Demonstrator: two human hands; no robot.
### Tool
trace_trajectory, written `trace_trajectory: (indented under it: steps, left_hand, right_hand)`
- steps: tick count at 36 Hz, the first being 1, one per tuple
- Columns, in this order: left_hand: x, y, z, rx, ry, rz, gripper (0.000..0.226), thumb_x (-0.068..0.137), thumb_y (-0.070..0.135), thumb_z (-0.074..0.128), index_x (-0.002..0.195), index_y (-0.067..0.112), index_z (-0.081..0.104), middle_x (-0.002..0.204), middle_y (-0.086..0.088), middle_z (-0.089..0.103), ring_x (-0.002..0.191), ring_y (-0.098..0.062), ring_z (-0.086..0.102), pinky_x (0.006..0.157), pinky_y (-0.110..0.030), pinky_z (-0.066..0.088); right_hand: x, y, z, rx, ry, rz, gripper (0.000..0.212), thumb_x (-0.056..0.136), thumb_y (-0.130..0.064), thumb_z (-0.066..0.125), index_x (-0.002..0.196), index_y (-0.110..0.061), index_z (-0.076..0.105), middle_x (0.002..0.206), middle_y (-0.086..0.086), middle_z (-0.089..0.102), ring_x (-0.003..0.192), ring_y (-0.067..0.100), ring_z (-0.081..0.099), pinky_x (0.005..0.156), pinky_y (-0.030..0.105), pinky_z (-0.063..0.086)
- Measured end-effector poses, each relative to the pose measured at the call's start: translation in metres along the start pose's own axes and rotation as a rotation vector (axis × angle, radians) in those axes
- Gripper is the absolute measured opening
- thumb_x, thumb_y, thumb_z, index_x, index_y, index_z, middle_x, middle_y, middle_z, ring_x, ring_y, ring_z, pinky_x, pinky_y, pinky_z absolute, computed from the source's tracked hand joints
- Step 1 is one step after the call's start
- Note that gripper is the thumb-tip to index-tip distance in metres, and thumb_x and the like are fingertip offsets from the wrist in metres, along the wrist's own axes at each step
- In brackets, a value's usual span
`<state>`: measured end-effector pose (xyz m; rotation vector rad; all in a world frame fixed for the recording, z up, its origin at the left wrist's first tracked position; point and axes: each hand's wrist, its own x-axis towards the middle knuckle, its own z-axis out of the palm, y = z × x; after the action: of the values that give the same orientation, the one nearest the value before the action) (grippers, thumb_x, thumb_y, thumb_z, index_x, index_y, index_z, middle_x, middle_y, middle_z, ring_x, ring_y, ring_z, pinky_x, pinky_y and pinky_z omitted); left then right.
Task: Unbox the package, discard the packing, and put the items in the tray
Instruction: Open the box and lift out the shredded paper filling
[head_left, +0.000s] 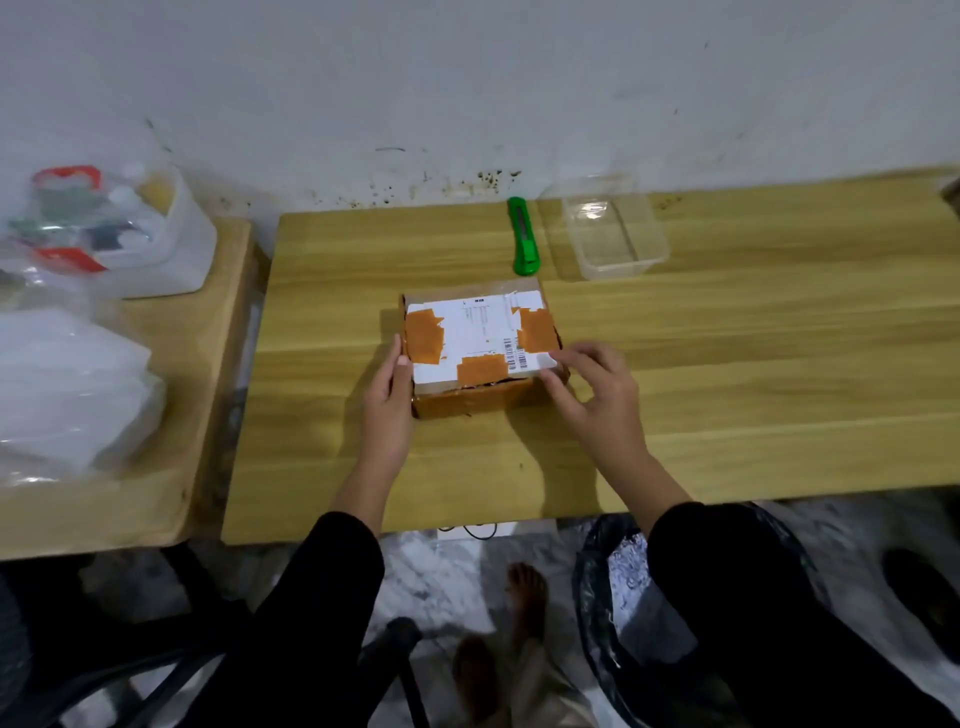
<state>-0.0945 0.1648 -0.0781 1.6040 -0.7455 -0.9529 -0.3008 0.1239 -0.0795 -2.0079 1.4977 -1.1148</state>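
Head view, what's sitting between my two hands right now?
The head view shows the taped cardboard box between them: left hand against its left side, right hand at its near right corner.

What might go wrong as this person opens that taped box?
Orange tape holds the box shut; the right hand pulling its corner might tear cardboard and spill unseen contents. If the green knife is used, a deep cut may damage what's inside or nick the left hand nearby.
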Motion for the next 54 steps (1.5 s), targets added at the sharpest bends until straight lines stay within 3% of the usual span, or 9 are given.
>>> trace_trajectory:
  steps: [3,7,17,23,29,37,44,50,54]
  left_hand:
    - [0.003,-0.002,-0.005,-0.03,-0.063,-0.042,0.043,0.1,0.024,0.04,0.142,0.017,0.037,0.146,0.002,0.041,0.133,-0.008,0.039,0.111,-0.024,0.031]
    - [0.003,-0.006,-0.007,-0.059,-0.086,-0.094,0.043,0.099,0.03,0.041,0.142,0.025,0.037,0.145,0.005,0.043,0.133,-0.011,0.041,0.114,-0.043,0.029]
    - [0.002,-0.007,-0.006,-0.102,-0.065,-0.106,0.04,0.1,0.024,0.038,0.14,0.02,0.041,0.14,0.004,0.046,0.132,-0.019,0.042,0.111,-0.044,0.033]
    - [0.0,-0.005,-0.003,-0.139,-0.095,-0.099,0.044,0.101,0.024,0.034,0.144,0.017,0.031,0.139,0.013,0.036,0.127,0.0,0.031,0.103,-0.017,0.029]
    - [0.002,-0.009,-0.003,-0.095,-0.081,-0.048,0.043,0.101,0.022,0.034,0.144,0.018,0.031,0.138,0.015,0.034,0.129,0.001,0.031,0.088,0.005,0.032]
    - [0.0,-0.008,-0.003,-0.036,-0.064,-0.048,0.043,0.1,0.025,0.036,0.143,0.021,0.033,0.124,0.028,0.045,0.113,0.018,0.041,0.086,0.003,0.032]
    - [-0.002,-0.006,0.001,0.023,-0.009,-0.026,0.041,0.101,0.024,0.035,0.142,0.022,0.034,0.107,0.024,0.054,0.091,0.014,0.05,0.079,0.0,0.036]
    - [-0.006,0.002,0.005,0.06,0.0,-0.016,0.042,0.1,0.021,0.036,0.142,0.019,0.035,0.139,0.007,0.043,0.132,-0.006,0.036,0.089,0.004,0.032]
    - [-0.003,0.014,0.0,0.251,0.103,0.096,0.04,0.096,0.017,0.048,0.136,0.014,0.045,0.138,-0.005,0.044,0.13,-0.017,0.041,0.107,-0.026,0.034]
  right_hand:
    - [0.004,-0.004,0.001,-0.015,-0.144,-0.128,0.016,0.078,-0.019,0.07,0.089,-0.008,0.073,0.085,0.012,0.065,0.084,0.021,0.056,0.079,0.013,0.038]
    - [0.012,-0.006,0.005,-0.022,-0.273,-0.155,0.017,0.079,-0.019,0.068,0.091,-0.009,0.075,0.083,0.009,0.065,0.08,0.024,0.055,0.074,0.017,0.037]
    - [0.029,-0.016,0.007,-0.025,-0.174,-0.264,0.013,0.084,-0.01,0.062,0.09,-0.001,0.07,0.08,0.013,0.063,0.08,0.018,0.047,0.075,0.017,0.036]
    - [0.072,-0.038,0.004,0.018,0.068,-0.355,0.012,0.086,-0.008,0.061,0.086,0.001,0.068,0.081,0.017,0.063,0.082,0.019,0.049,0.075,0.02,0.037]
    - [0.143,-0.046,0.019,0.248,0.064,-0.124,0.025,0.089,-0.024,0.057,0.098,-0.004,0.069,0.093,0.015,0.064,0.081,0.003,0.05,0.073,0.005,0.038]
    - [0.172,-0.022,0.053,0.157,-0.154,0.067,0.058,0.093,-0.026,0.051,0.145,-0.02,0.026,0.138,0.006,0.047,0.117,0.012,0.043,0.097,0.019,0.033]
    - [0.133,-0.002,0.053,0.174,-0.263,0.248,0.054,0.091,-0.023,0.057,0.14,-0.01,0.038,0.135,0.012,0.05,0.114,0.016,0.048,0.099,0.027,0.042]
    - [0.116,0.001,0.043,0.166,-0.264,0.279,0.055,0.088,-0.023,0.06,0.138,-0.007,0.041,0.132,0.013,0.054,0.118,0.024,0.053,0.101,0.03,0.044]
    - [0.118,-0.005,0.022,0.037,-0.263,0.154,0.052,0.088,-0.023,0.061,0.135,-0.008,0.045,0.132,0.014,0.048,0.118,0.028,0.05,0.103,0.041,0.044]
